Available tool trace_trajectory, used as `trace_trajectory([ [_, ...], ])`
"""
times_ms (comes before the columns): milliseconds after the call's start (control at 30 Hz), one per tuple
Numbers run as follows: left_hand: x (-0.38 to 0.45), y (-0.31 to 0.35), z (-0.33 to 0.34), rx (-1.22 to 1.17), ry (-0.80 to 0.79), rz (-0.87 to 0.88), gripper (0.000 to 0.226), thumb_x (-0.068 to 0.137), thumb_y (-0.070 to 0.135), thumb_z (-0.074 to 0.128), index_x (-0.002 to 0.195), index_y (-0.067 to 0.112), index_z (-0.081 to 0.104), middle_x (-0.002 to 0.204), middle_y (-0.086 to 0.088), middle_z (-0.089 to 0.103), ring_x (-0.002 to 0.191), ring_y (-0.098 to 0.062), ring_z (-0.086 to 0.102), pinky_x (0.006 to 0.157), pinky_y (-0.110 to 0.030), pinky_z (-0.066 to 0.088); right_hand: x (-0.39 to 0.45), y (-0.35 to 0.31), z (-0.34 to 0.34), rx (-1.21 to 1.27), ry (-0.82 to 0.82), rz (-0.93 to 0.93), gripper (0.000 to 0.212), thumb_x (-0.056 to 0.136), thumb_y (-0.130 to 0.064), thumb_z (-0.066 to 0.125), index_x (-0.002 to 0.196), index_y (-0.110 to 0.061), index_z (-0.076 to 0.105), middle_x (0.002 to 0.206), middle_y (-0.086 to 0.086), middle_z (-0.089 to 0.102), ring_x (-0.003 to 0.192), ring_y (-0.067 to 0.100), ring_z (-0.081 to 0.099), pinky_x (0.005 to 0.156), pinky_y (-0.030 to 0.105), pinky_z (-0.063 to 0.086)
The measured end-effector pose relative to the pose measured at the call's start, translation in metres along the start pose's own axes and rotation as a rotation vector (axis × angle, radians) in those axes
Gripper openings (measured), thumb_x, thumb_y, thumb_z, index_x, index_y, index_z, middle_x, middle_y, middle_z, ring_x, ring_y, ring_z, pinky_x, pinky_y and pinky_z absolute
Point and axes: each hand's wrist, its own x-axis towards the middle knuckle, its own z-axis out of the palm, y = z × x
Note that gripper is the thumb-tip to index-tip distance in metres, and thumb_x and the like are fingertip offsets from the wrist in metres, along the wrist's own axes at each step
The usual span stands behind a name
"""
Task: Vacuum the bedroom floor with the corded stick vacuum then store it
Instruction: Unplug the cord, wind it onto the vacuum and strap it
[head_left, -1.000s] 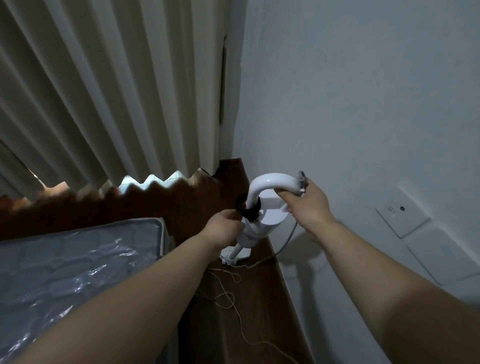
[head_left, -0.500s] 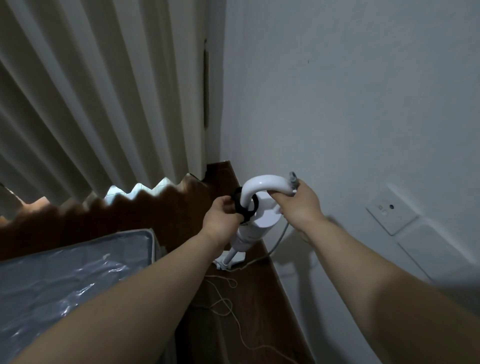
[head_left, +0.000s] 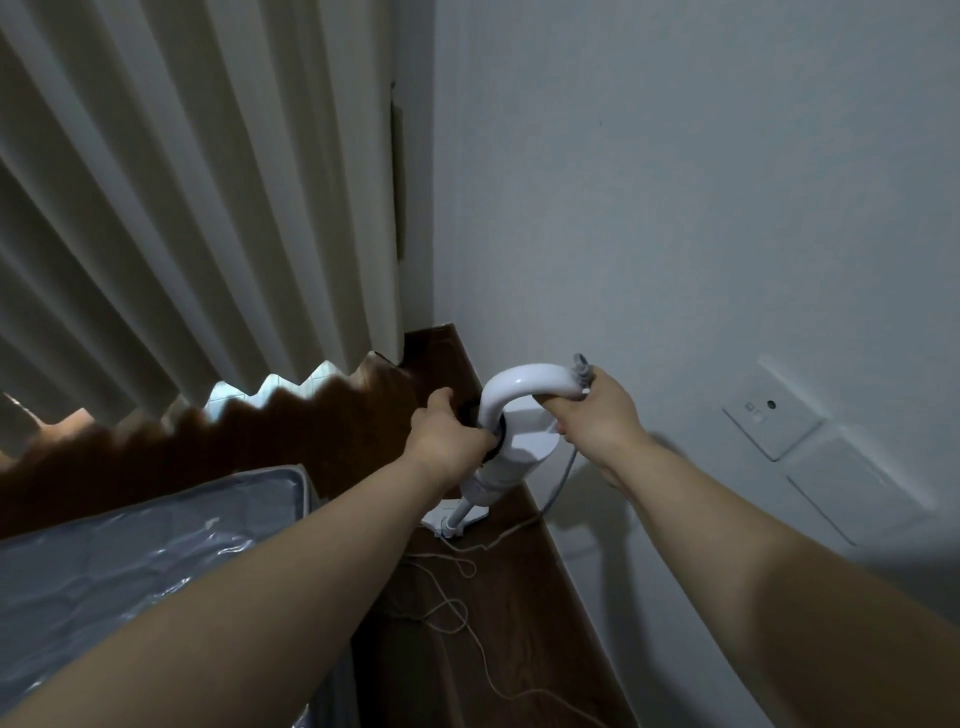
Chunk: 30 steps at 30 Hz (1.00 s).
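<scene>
The white corded stick vacuum (head_left: 519, 447) stands upright in the narrow strip of dark wood floor between the bed and the wall. My right hand (head_left: 597, 415) grips the end of its curved white handle. My left hand (head_left: 447, 434) is wrapped round the black collar at the base of the handle, on the left side of the body. The floor head (head_left: 457, 519) sits on the floor below, partly hidden by my left forearm. A grey cord (head_left: 563, 478) hangs from the handle's end and a thin white cord (head_left: 447, 587) lies looped on the floor.
A mattress in clear plastic (head_left: 130, 561) fills the lower left. Pleated beige curtains (head_left: 182, 208) hang at the back left, down to near the floor. The white wall (head_left: 675, 208) on the right carries a socket plate (head_left: 771, 413) and a blank plate (head_left: 857, 491).
Both hands and the vacuum's top have shifted a little left and up in view. My left hand has closed further round the black collar. The right grip is unchanged.
</scene>
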Motion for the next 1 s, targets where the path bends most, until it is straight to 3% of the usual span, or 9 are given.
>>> trace_trajectory([
  [67,-0.009,0.008,-0.002,0.082,0.057,0.126,0.081,0.082,0.018,0.069,0.149,0.022,0.024,0.145,-0.007,0.036,0.126,-0.028,0.045,0.095,-0.035,0.047,-0.005,-0.003,0.004,0.021,-0.029,0.013,0.032,0.081,-0.03,0.072,0.107,-0.023,0.054,0.089,0.0,0.061,0.081,0.018,0.058,0.064,0.024,0.045],
  [200,-0.023,0.028,-0.007,0.2,0.046,0.371,0.053,0.086,0.025,0.067,0.134,0.023,0.046,0.12,0.004,0.055,0.103,-0.013,0.055,0.081,-0.022,0.046,-0.009,-0.006,0.009,0.035,-0.067,0.045,0.039,0.081,-0.019,0.071,0.117,-0.017,0.054,0.1,0.004,0.063,0.087,0.021,0.06,0.076,0.033,0.05],
  [367,-0.028,0.034,-0.006,0.379,-0.063,0.378,0.023,0.086,0.032,0.068,0.101,0.021,0.055,0.089,0.004,0.056,0.082,-0.013,0.056,0.069,-0.027,0.048,-0.017,0.002,0.007,-0.016,-0.178,0.069,0.049,0.077,0.006,0.062,0.121,-0.014,0.054,0.103,0.009,0.059,0.087,0.022,0.055,0.061,0.023,0.042],
  [467,-0.03,0.021,0.001,0.356,-0.158,0.353,0.024,0.084,0.029,0.071,0.096,0.022,0.052,0.082,0.009,0.051,0.077,-0.01,0.053,0.063,-0.023,0.043,-0.029,0.01,-0.003,-0.112,-0.19,0.058,0.038,0.075,0.007,0.063,0.106,-0.016,0.06,0.098,0.007,0.06,0.08,0.019,0.053,0.057,0.021,0.039],
  [600,-0.032,0.012,0.011,0.348,-0.254,0.36,0.025,0.083,0.024,0.072,0.101,0.022,0.054,0.087,0.009,0.053,0.08,-0.007,0.054,0.06,-0.015,0.042,-0.039,0.001,-0.04,-0.124,-0.126,0.138,0.029,0.078,0.01,0.056,0.074,-0.016,0.067,0.074,0.0,0.065,0.067,0.011,0.054,0.052,0.017,0.036],
  [733,-0.036,0.021,0.025,0.404,-0.342,0.408,0.026,0.081,0.023,0.073,0.103,0.016,0.06,0.095,-0.001,0.06,0.087,-0.018,0.059,0.075,-0.03,0.05,-0.054,-0.027,-0.065,-0.065,-0.091,0.138,0.03,0.075,0.013,0.055,0.064,-0.012,0.067,0.065,0.0,0.066,0.063,0.009,0.055,0.055,0.016,0.037],
  [867,-0.039,0.037,0.037,0.407,-0.364,0.402,0.027,0.083,0.03,0.072,0.103,0.018,0.058,0.094,0.0,0.06,0.086,-0.019,0.057,0.076,-0.032,0.048,-0.076,-0.047,-0.068,0.035,-0.161,0.138,0.022,0.08,0.009,0.057,0.084,-0.009,0.07,0.066,0.009,0.062,0.046,0.011,0.051,0.048,0.021,0.045],
  [933,-0.039,0.045,0.04,0.332,-0.342,0.365,0.025,0.084,0.029,0.071,0.101,0.017,0.057,0.087,0.0,0.058,0.076,-0.015,0.055,0.068,-0.029,0.047,-0.086,-0.047,-0.07,0.262,-0.209,0.207,0.023,0.087,0.005,0.056,0.106,-0.007,0.061,0.075,0.013,0.064,0.052,0.014,0.061,0.051,0.026,0.053],
  [1000,-0.039,0.055,0.042,0.248,-0.338,0.322,0.023,0.086,0.026,0.069,0.1,0.015,0.056,0.082,0.0,0.056,0.07,-0.013,0.052,0.058,-0.025,0.044,-0.096,-0.042,-0.074,0.432,-0.211,0.249,0.019,0.093,0.0,0.052,0.111,-0.006,0.052,0.08,0.014,0.066,0.061,0.018,0.067,0.056,0.031,0.057],
])
